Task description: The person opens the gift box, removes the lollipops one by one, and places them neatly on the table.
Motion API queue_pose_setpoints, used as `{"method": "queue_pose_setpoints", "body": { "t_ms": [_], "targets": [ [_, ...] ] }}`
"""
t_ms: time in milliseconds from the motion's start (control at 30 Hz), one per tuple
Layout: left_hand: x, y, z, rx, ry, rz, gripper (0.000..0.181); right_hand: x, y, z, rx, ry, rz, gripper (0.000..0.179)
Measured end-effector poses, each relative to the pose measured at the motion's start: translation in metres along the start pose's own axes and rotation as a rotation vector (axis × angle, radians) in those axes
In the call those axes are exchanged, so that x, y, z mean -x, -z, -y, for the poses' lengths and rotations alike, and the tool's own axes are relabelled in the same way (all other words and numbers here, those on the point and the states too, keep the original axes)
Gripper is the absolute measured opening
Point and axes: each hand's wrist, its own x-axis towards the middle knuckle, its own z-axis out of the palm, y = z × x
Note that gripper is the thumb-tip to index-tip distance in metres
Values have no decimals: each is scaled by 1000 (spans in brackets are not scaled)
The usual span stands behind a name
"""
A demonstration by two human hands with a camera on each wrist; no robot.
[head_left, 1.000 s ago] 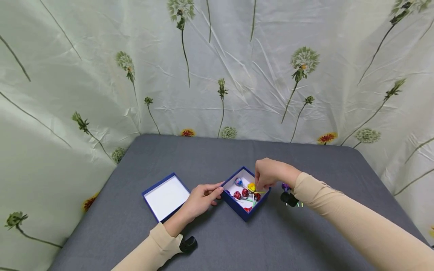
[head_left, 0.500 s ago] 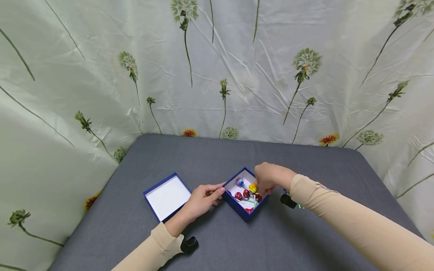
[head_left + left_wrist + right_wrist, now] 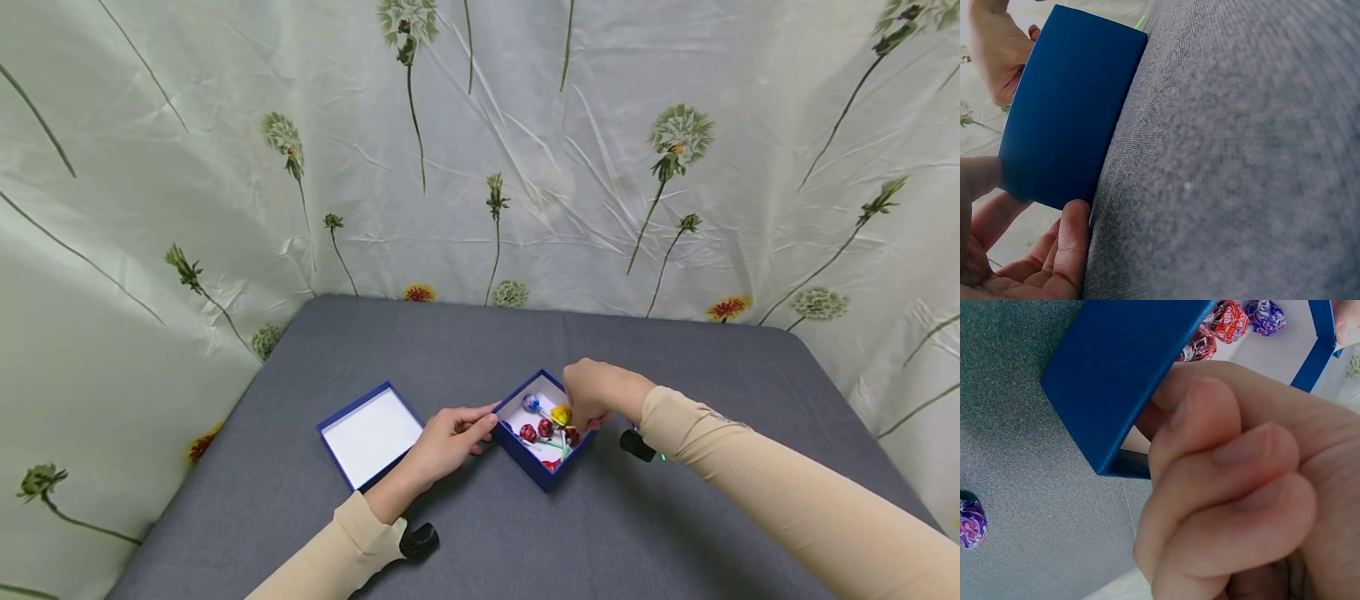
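Note:
An open blue box (image 3: 525,460) with a white inside holds several wrapped lollipops, among them a blue one (image 3: 531,403), a yellow one (image 3: 560,415) and a red one (image 3: 527,433). My left hand (image 3: 444,446) grips the box's left corner, thumb at the rim and fingers along the outer side. In the left wrist view, fingers (image 3: 1072,240) touch the box's lower corner. My right hand (image 3: 592,393) reaches down inside the right corner. Its outer fingers (image 3: 1229,506) are curled; the thumb and index tips are hidden behind the wall, so I cannot tell what they hold.
A shallow blue lid (image 3: 369,437), white inside, lies on the grey table (image 3: 465,350) to the left, partly behind my left forearm. A purple-wrapped lollipop (image 3: 971,525) lies outside the box, in the right wrist view. A flowered curtain (image 3: 450,167) hangs behind the table.
My right hand has sunk slightly into the box and then stayed still. The purple lollipop to the right has become covered by my right wrist. The left hand keeps its grip.

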Motion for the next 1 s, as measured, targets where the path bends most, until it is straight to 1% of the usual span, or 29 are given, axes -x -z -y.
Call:
{"method": "queue_pose_setpoints", "body": {
  "t_ms": [167, 533, 800, 1000],
  "targets": [
    [1, 1, -1, -2, 0, 1, 39, 1, 1, 0, -8, 0, -9, 17],
    [1, 1, 0, -2, -8, 10, 40, 3, 4, -2, -38, 33, -42, 20],
    [0, 1, 1, -1, -8, 12, 40, 6, 7, -2, -57, 45, -42, 18],
    [0, 1, 0, 0, -12, 9, 40, 7, 9, -5, -103, 55, -50, 16]
  ]
}}
